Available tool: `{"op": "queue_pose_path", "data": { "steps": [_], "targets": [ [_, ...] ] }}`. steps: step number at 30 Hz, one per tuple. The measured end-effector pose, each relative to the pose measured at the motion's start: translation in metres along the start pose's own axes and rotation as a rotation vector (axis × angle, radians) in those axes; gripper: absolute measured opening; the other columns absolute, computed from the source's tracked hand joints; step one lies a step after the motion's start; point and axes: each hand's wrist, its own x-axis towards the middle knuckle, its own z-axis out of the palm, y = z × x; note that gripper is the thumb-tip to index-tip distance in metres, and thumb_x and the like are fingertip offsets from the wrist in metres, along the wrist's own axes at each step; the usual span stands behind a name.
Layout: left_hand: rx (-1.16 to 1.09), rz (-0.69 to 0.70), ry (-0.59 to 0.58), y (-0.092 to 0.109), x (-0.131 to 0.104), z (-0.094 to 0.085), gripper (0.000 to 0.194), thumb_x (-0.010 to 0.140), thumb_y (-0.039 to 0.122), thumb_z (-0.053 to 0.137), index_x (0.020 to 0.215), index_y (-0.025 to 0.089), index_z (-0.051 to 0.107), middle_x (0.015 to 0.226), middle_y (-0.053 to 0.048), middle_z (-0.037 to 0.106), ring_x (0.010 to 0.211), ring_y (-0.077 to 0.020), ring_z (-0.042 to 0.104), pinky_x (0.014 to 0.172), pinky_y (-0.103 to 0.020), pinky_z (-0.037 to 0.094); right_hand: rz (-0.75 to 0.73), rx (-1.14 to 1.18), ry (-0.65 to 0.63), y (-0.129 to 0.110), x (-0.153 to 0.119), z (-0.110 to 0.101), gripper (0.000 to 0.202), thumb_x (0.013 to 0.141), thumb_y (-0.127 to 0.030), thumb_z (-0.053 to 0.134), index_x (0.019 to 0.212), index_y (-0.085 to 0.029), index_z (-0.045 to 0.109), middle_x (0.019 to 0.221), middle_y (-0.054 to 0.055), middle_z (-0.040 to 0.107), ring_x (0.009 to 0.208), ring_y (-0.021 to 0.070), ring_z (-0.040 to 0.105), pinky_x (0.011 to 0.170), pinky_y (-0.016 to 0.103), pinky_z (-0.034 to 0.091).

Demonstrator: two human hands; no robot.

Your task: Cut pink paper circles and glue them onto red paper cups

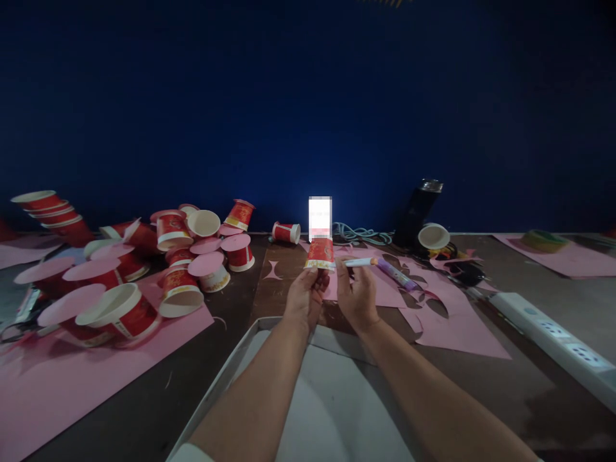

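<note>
My left hand (307, 292) is closed on the rim end of a red paper cup (321, 252), which has a gold pattern near its pale lower edge. Just to the right, the fingers of my right hand (357, 294) pinch a slim white pen-like stick (360, 262) with an orange end. The stick's left end points toward the cup, and a gap shows between them. Beyond my right hand lies a purple tube (395, 274) on cut pink paper (452, 321). Behind the cup, a bright blurred-out rectangle (320, 217) stands upright.
Several red paper cups (183, 289), many bearing pink paper discs (206, 264), crowd the left side. A grey-white tray (255, 327) sits beneath my forearms. Toward the right are a black bottle (412, 215), a white power strip (548, 333) and a tape roll (543, 241).
</note>
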Motion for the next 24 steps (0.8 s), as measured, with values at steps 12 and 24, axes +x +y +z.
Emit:
{"op": "queue_pose_path", "data": {
  "steps": [12, 24],
  "targets": [
    [-0.029, -0.022, 0.047, 0.0014, -0.0022, 0.0034, 0.004, 0.07, 0.007, 0.065, 0.073, 0.01, 0.063, 0.066, -0.004, 0.066, 0.062, -0.0095, 0.062, 0.068, -0.021, 0.05, 0.022, -0.031, 0.001, 0.001, 0.0001, 0.0004, 0.022, 0.091, -0.032, 0.045, 0.088, -0.017, 0.061, 0.084, 0.01, 0.067, 0.08, 0.0223, 0.061, 0.074, 0.036, 0.045],
    [-0.04, -0.032, 0.066, 0.0019, 0.0008, 0.0007, 0.004, 0.073, 0.008, 0.064, 0.076, 0.009, 0.062, 0.072, -0.006, 0.066, 0.065, -0.0102, 0.062, 0.072, -0.024, 0.05, 0.052, 0.152, 0.007, -0.0056, 0.0038, -0.0036, 0.019, 0.089, -0.032, 0.049, 0.092, -0.02, 0.064, 0.092, 0.008, 0.067, 0.083, 0.0192, 0.062, 0.075, 0.033, 0.048]
  ]
}}
